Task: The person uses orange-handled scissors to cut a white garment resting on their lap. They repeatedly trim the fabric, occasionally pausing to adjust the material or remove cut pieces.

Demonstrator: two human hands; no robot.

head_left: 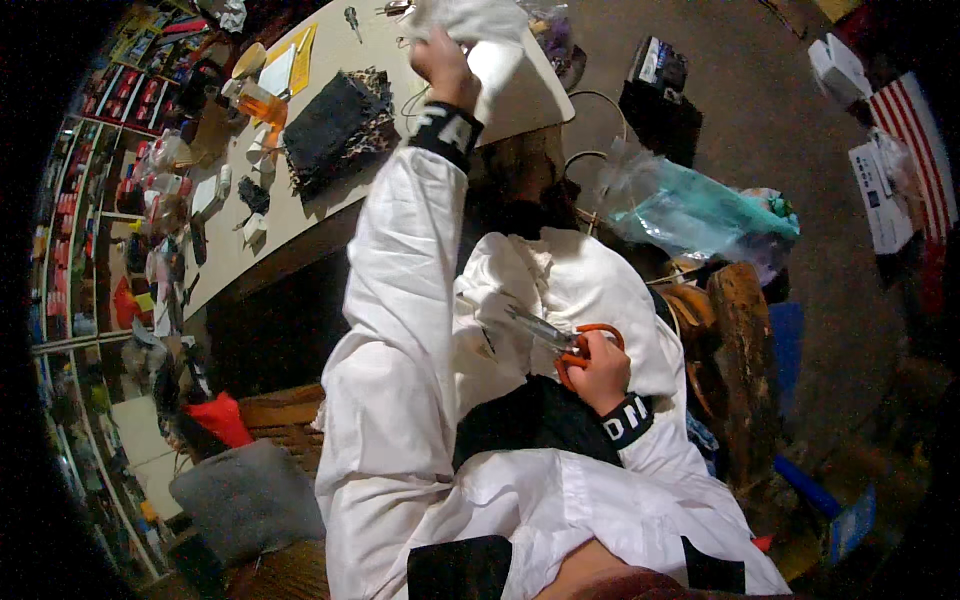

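My left arm stretches far forward over the pale table (330, 130). At its end my left hand (443, 70) is closed on a white cloth (470, 18), which is blurred and partly cut off by the upper edge of the picture. Close to my body, my right hand (600, 372) grips a pair of scissors (548, 332) by the orange handles. The metal blades point forward and left, slightly apart. Beneath them, white fabric (610, 270) lies bunched over my lap, with a black piece (530, 425) nearer my body.
A folded dark cloth (335, 130), an orange bottle (258, 103) and a small screwdriver-like tool (352, 22) are on the table. Crowded shelves (75, 250) line the left. Right of my lap are a plastic bag with green contents (690, 215) and a wooden chair arm (745, 350).
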